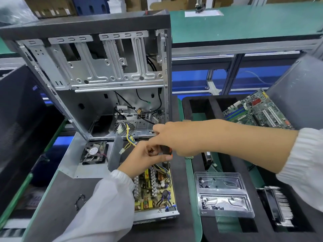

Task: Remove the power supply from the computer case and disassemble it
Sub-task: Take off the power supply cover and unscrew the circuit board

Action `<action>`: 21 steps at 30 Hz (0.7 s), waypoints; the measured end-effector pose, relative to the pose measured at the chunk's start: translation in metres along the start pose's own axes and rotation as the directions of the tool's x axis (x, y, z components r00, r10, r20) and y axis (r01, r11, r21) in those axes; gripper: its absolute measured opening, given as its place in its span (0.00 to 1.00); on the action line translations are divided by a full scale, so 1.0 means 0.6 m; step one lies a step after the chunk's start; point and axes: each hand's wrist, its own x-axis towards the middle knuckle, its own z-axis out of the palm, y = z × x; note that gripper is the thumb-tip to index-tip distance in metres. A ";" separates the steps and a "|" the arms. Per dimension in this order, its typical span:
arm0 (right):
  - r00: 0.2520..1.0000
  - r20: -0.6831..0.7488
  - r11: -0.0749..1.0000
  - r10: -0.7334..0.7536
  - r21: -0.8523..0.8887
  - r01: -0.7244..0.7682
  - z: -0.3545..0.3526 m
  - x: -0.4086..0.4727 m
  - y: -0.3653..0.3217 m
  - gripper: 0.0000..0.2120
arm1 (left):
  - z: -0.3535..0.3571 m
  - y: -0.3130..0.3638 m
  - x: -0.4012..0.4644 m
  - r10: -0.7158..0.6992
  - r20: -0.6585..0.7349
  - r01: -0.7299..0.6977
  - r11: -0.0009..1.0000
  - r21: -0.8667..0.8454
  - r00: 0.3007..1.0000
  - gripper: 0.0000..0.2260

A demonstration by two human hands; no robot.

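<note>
Both hands meet over the opened power supply. The left hand has its grip curled round a black-and-orange screwdriver; the right hand pinches narrowly at its top end. The supply lies on the table just before the upright computer case, its fan cover alongside.

power supply: opened, lid off, yellow circuit board with coils and capacitors exposed; laid flat directly below the left hand.
lid with fan: set just left of that hand.
computer case: stood open, behind both hands.
</note>
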 end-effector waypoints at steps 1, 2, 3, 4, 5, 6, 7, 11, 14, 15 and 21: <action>1.000 0.021 0.999 -0.009 0.034 0.008 0.000 0.000 0.001 0.19 | 0.002 0.000 0.000 -0.003 -0.007 0.003 1.000 -0.006 1.000 0.14; 1.000 0.026 0.997 -0.003 0.079 0.001 0.000 0.001 0.002 0.19 | 0.004 -0.003 0.002 -0.005 -0.020 0.005 1.000 -0.013 1.000 0.14; 1.000 0.003 0.992 0.027 0.122 -0.027 0.001 0.001 0.003 0.19 | 0.007 -0.002 0.004 -0.015 -0.036 0.014 1.000 -0.021 0.999 0.12; 0.996 -0.035 0.988 0.087 0.133 -0.082 0.003 0.001 0.004 0.22 | 0.010 -0.001 0.006 -0.016 -0.041 0.015 0.999 -0.034 0.999 0.10; 0.984 -0.080 0.983 0.160 0.108 -0.151 0.005 0.002 0.003 0.24 | 0.013 0.002 0.008 -0.016 -0.035 0.014 0.999 -0.047 0.999 0.10; 0.968 -0.120 0.975 0.222 0.057 -0.217 0.007 0.004 0.001 0.24 | 0.016 0.003 0.011 0.000 -0.039 -0.001 1.000 -0.027 0.999 0.13; 0.955 -0.149 0.965 0.257 -0.004 -0.261 0.009 0.007 -0.003 0.22 | 0.018 0.008 0.014 0.008 -0.045 -0.007 1.000 0.023 0.999 0.16; 0.972 -0.099 0.972 0.211 -0.082 -0.219 0.012 0.010 -0.008 0.11 | 0.020 0.008 0.016 -0.039 -0.066 0.040 0.999 0.008 0.997 0.17; 0.994 0.017 0.994 0.110 -0.011 -0.110 0.002 -0.003 0.003 0.15 | 0.009 0.000 0.012 -0.047 0.006 0.047 0.999 -0.011 0.999 0.16; 0.996 0.038 0.997 0.076 0.000 -0.076 -0.002 -0.005 0.004 0.16 | 0.006 -0.002 0.013 -0.050 0.011 0.050 0.998 -0.030 0.999 0.19; 0.971 -0.098 0.972 0.219 0.112 -0.208 0.007 0.002 0.005 0.21 | 0.016 0.003 0.021 -0.010 -0.115 0.002 0.997 -0.071 0.993 0.16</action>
